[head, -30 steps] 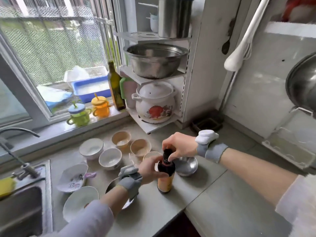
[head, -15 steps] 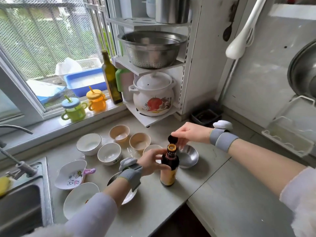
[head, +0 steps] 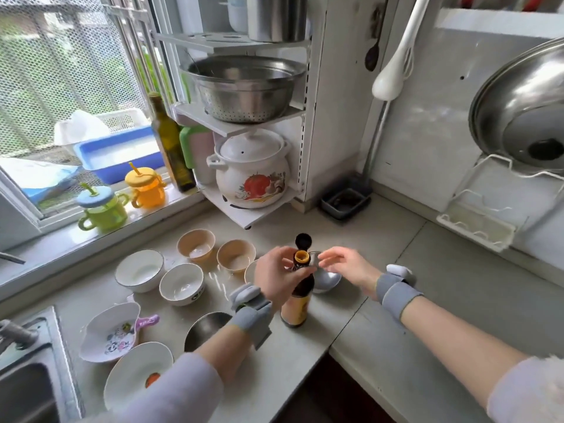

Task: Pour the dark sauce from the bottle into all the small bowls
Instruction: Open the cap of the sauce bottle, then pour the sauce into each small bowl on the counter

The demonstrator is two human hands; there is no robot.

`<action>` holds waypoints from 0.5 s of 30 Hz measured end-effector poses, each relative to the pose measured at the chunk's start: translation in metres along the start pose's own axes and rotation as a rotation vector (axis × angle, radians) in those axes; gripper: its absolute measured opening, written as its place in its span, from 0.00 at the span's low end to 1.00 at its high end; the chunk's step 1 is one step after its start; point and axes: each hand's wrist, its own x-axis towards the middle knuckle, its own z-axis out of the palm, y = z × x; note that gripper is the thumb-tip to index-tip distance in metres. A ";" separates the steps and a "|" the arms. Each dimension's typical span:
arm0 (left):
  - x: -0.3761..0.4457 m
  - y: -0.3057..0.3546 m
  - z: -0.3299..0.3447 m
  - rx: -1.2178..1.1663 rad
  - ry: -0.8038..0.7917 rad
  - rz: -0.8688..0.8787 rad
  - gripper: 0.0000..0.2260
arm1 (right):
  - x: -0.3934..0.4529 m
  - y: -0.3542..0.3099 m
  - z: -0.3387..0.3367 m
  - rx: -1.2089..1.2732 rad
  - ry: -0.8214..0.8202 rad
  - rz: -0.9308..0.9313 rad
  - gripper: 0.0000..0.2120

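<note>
The dark sauce bottle (head: 297, 303) stands upright on the counter, its black flip cap (head: 303, 240) tipped back and the orange spout bare. My left hand (head: 274, 277) is wrapped around the bottle's neck. My right hand (head: 348, 265) hovers just right of the spout, fingers apart, holding nothing. Several small bowls sit left of the bottle: two tan ones (head: 196, 246) (head: 236, 257), two white ones (head: 140, 270) (head: 182, 283), and a steel one (head: 328, 280) behind the bottle. Another steel bowl (head: 206, 328) lies partly under my left wrist.
A panda-print dish (head: 110, 334) and a white plate (head: 137, 377) lie near the sink (head: 27, 389) at the left. A shelf rack with a colander (head: 244, 87) and clay pot (head: 251, 174) stands behind. Cups and an oil bottle (head: 171, 145) line the sill.
My right hand flipped the black cap open and drew back from the spout. The left hand slid up from the bottle's body to its neck.
</note>
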 end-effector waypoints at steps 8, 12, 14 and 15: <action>0.013 0.029 -0.036 -0.116 -0.332 0.225 0.15 | -0.035 0.012 0.021 -0.033 -0.148 -0.067 0.38; 0.029 0.068 -0.054 -0.098 -0.503 0.328 0.15 | -0.049 -0.005 0.014 -0.011 -0.083 -0.093 0.34; 0.036 0.084 -0.054 -0.101 -0.550 0.346 0.15 | -0.052 -0.009 0.003 -0.007 -0.093 -0.123 0.30; 0.038 0.087 -0.053 -0.101 -0.565 0.357 0.14 | -0.053 -0.009 0.000 0.002 -0.096 -0.122 0.29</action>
